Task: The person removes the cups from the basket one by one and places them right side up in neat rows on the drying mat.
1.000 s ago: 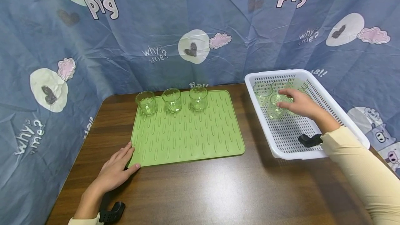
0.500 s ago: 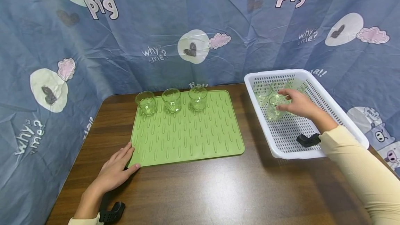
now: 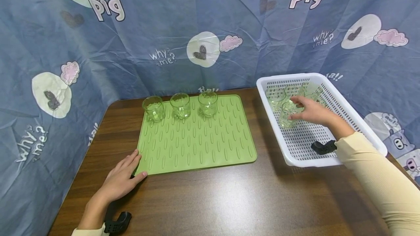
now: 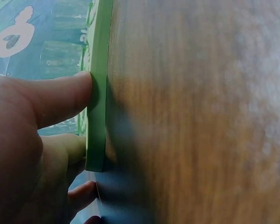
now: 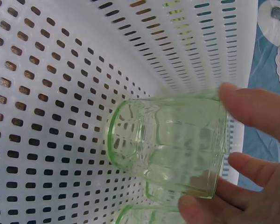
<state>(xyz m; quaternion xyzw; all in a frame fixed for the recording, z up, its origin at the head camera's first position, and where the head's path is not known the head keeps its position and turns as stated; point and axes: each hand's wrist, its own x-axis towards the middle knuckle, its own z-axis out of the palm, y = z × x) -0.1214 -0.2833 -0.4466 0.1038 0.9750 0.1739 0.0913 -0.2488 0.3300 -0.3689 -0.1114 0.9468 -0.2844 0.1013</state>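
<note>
My right hand (image 3: 313, 111) holds a light green clear glass (image 3: 287, 118) by its rim, inside the white basket (image 3: 279, 138). In the right wrist view, thumb and fingers sit on opposite sides of the rim of this glass (image 5: 182, 140), whose base points toward the basket's perforated floor. Several like glasses (image 3: 275, 97) stand behind it in the basket. My left hand (image 3: 119, 179) lies at the near left corner of the green ribbed mat (image 3: 197, 139), its thumb touching the mat's edge in the left wrist view. Three glasses (image 3: 180, 106) stand upright in a row along the mat's far edge.
A brown wooden table (image 3: 210, 196) carries the mat on the left and the basket on the right. Behind them hangs a blue printed cloth (image 3: 229, 68), close to the table's far edge. The basket's raised walls surround the right hand's glass.
The right hand and its glass have shifted slightly left and nearer within the basket, apart from the glasses behind. The left hand and the three glasses on the mat stay put.
</note>
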